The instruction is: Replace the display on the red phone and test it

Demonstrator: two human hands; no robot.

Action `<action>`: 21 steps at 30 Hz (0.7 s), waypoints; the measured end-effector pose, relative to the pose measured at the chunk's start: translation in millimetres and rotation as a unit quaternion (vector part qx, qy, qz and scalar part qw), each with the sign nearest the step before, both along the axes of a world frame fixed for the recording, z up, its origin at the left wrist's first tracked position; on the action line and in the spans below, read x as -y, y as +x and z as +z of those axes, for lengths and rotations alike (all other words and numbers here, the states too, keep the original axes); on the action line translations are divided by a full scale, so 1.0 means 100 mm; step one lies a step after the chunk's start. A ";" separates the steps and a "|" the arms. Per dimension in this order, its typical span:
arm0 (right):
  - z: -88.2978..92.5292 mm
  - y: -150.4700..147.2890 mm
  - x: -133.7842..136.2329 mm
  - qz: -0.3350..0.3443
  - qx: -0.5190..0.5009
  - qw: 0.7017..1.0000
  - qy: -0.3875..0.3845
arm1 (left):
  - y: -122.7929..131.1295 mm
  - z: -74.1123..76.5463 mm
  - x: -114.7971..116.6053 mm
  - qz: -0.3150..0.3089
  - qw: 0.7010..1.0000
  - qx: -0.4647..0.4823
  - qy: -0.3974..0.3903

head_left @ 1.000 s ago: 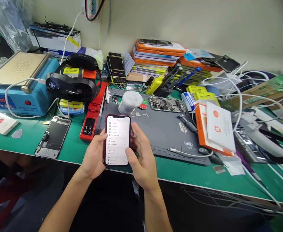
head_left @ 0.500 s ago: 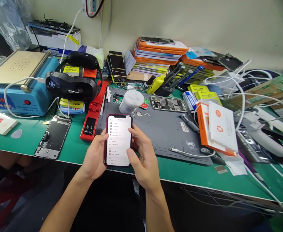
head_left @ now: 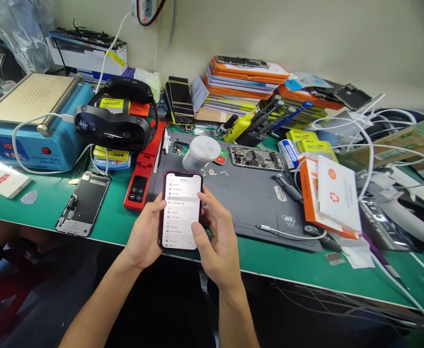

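A phone (head_left: 182, 212) with a red edge is held upright over the front edge of the grey mat (head_left: 255, 198), its lit screen showing a list with one row shaded grey. My left hand (head_left: 144, 234) grips its left side, thumb at the screen's left edge. My right hand (head_left: 217, 237) holds the right side, with the thumb over the lower right of the screen. Just behind the phone stands a white round container (head_left: 201, 152). An opened phone body (head_left: 257, 158) lies on the mat further right.
At the left are a blue machine (head_left: 37, 135), a black headset (head_left: 113, 128), a red device (head_left: 142, 176) and a detached screen (head_left: 84, 205). Pens and tools (head_left: 262, 118) stand behind the mat. An orange and white box (head_left: 329, 195) and white cables (head_left: 369, 159) lie at the right.
One row of the list on the phone screen has turned grey. The view has shifted slightly, so the bench items appear further right. Both hands keep their hold on the phone.
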State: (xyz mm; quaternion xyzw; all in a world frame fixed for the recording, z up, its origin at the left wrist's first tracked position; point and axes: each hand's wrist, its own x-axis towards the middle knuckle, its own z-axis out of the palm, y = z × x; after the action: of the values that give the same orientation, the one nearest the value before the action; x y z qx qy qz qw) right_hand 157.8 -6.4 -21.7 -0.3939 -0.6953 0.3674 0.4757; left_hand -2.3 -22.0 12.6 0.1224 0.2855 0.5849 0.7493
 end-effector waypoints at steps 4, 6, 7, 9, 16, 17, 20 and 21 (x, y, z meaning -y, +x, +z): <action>-0.02 0.01 0.00 0.002 -0.010 1.000 -0.020 | 0.00 0.01 0.00 0.003 1.000 -0.006 0.001; -0.03 0.01 -0.01 0.005 -0.015 1.000 -0.023 | 0.00 0.02 0.00 0.001 1.000 -0.012 0.002; -0.03 0.01 -0.01 0.006 -0.016 1.000 -0.023 | 0.00 0.02 0.00 0.000 1.000 -0.015 0.003; -0.03 0.01 -0.01 0.006 -0.019 1.000 -0.020 | 0.00 0.04 0.00 0.000 1.000 -0.019 0.001; 0.00 0.01 0.00 0.013 -0.023 1.000 -0.015 | 0.01 0.04 -0.01 0.005 1.000 -0.012 -0.007; 0.00 0.01 -0.01 0.012 -0.021 1.000 -0.018 | 0.01 0.03 -0.01 0.006 1.000 -0.010 -0.008; 0.01 0.01 -0.01 0.013 -0.018 0.999 -0.024 | 0.01 0.04 -0.01 0.008 1.000 -0.014 -0.011; 0.01 0.01 -0.01 0.015 -0.019 0.999 -0.026 | 0.00 0.04 -0.01 0.008 1.000 -0.016 -0.012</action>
State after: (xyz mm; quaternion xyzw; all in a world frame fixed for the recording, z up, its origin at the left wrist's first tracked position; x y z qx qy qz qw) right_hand 158.3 -5.1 -20.5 -0.3888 -0.6823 0.3996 0.4729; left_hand -1.8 -21.4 16.5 0.1204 0.3055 0.5853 0.7414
